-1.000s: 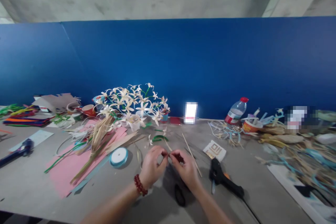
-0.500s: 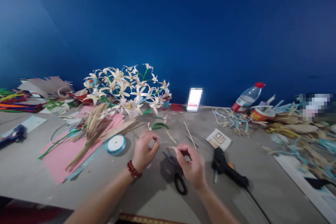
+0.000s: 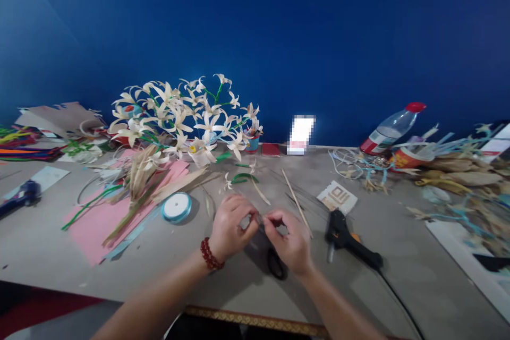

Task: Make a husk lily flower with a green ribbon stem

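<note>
My left hand (image 3: 235,226), with a red bead bracelet (image 3: 210,255) at the wrist, is closed in a pinch. Its fingertips meet those of my right hand (image 3: 289,241), also pinched, over the middle of the table. Between them the thin pale strip is almost wholly hidden by my fingers; what the left fingertips grip is too small to make out. Under my hands lie black-handled scissors (image 3: 277,264), partly covered. Just beyond are a curved green stem (image 3: 244,178), a small pale flower (image 3: 227,181) and a thin stick (image 3: 297,202).
White flowers on green stems (image 3: 187,117) stand at the back. Left are a blue ribbon roll (image 3: 176,207), pink paper (image 3: 91,234) and dried husks (image 3: 137,186). To the right lie a black glue gun (image 3: 350,239) with its cord, a white packet (image 3: 338,197) and a tilted bottle (image 3: 392,130).
My left hand has moved right until its fingertips meet the right hand's. The pale strip, earlier sticking out from my right fingertips, is now mostly hidden. The view has tilted down slightly.
</note>
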`<control>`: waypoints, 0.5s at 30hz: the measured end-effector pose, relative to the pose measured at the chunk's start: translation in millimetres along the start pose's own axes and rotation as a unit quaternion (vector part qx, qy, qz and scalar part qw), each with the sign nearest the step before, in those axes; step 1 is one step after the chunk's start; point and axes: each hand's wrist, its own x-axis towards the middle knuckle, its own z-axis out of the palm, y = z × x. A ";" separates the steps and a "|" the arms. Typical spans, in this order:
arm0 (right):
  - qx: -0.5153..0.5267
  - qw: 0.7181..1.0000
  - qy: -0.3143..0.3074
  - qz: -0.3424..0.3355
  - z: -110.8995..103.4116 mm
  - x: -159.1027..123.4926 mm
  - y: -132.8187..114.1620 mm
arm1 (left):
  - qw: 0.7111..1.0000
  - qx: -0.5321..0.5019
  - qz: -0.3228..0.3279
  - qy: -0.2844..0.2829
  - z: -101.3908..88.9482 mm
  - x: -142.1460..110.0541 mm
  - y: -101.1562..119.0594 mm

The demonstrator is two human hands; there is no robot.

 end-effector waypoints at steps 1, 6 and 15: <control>0.001 1.000 0.017 -0.001 -0.6 0.0 0.3 | 1.000 0.014 -0.007 0.015 -1.5 0.4 -3.5; 0.009 0.999 0.047 0.014 -2.3 -0.1 3.2 | 0.998 -0.022 -0.056 0.027 -10.3 2.6 -8.3; 0.003 1.000 0.001 0.020 1.2 -1.0 -0.3 | 0.997 -0.057 -0.037 -0.045 -0.3 0.6 12.9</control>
